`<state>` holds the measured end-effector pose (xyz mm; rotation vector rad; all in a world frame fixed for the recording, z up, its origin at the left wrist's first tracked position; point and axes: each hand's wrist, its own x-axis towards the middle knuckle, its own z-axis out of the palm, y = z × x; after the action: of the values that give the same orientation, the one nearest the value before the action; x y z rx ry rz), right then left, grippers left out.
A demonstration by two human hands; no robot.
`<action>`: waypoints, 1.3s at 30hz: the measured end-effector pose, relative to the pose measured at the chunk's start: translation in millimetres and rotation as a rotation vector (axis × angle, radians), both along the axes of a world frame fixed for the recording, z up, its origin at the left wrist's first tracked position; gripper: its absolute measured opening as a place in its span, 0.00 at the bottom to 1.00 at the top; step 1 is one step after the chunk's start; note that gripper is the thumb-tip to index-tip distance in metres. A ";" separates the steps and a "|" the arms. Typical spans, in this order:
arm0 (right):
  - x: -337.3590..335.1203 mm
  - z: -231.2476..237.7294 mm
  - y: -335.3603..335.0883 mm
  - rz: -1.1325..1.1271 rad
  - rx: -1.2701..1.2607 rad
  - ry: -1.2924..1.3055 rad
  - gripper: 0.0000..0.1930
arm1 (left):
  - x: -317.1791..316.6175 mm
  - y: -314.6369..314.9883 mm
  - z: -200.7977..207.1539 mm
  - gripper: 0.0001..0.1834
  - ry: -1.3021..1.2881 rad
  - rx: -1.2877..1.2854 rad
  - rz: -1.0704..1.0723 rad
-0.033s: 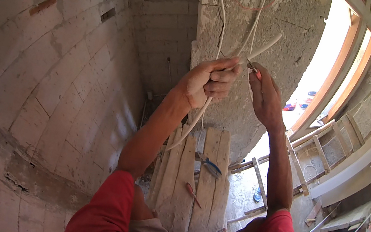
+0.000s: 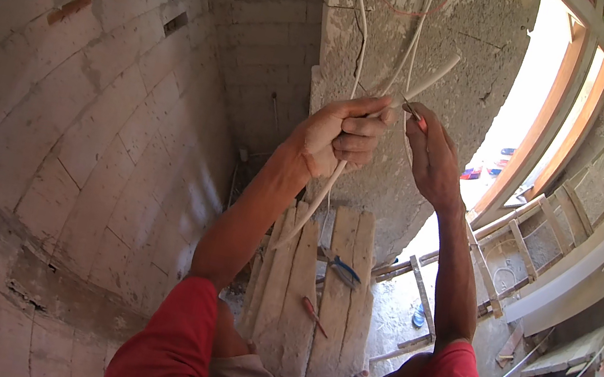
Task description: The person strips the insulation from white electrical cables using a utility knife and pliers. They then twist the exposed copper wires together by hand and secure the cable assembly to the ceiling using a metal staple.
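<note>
In front of the rough wall, my left hand (image 2: 348, 134) is closed around a white cable (image 2: 318, 201), whose lower end hangs down toward the planks. A thicker white piece (image 2: 436, 77) sticks out up and to the right beyond my fingertips; whether it is the same cable I cannot tell. My right hand (image 2: 433, 163) grips a small tool with a red handle (image 2: 420, 121). Its thin metal end reaches toward my left fingertips, close to the white cable. What the tip touches is too small to make out.
Below my hands are wooden planks (image 2: 340, 316), bearing blue-handled pliers (image 2: 344, 271) and a red screwdriver (image 2: 314, 317). Thin white wires (image 2: 419, 27) hang along the plastered wall (image 2: 471, 57). Block walls (image 2: 98, 153) stand left; a wooden frame (image 2: 516, 234) and a bright doorway are right.
</note>
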<state>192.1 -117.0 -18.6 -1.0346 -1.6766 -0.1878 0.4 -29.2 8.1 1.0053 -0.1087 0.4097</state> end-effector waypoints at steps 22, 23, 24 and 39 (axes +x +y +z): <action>-17.9 -0.8 -14.6 -0.250 -0.393 -0.154 0.13 | 5.5 7.4 -45.3 0.17 0.253 1.412 1.336; -19.8 0.2 -14.2 -0.255 -0.440 -0.146 0.14 | 5.1 11.6 -47.4 0.15 0.212 1.510 1.375; -21.8 2.4 -14.4 -0.259 -0.487 -0.139 0.14 | 3.1 16.6 -48.6 0.14 0.170 1.609 1.413; -7.6 -2.3 -12.6 0.057 -1.110 0.156 0.17 | -26.1 43.2 -87.6 0.08 -0.042 2.362 1.260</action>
<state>184.6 -129.6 -20.9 -1.7232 -1.6345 0.9412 -25.7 14.0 -79.5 3.4116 0.1057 1.5750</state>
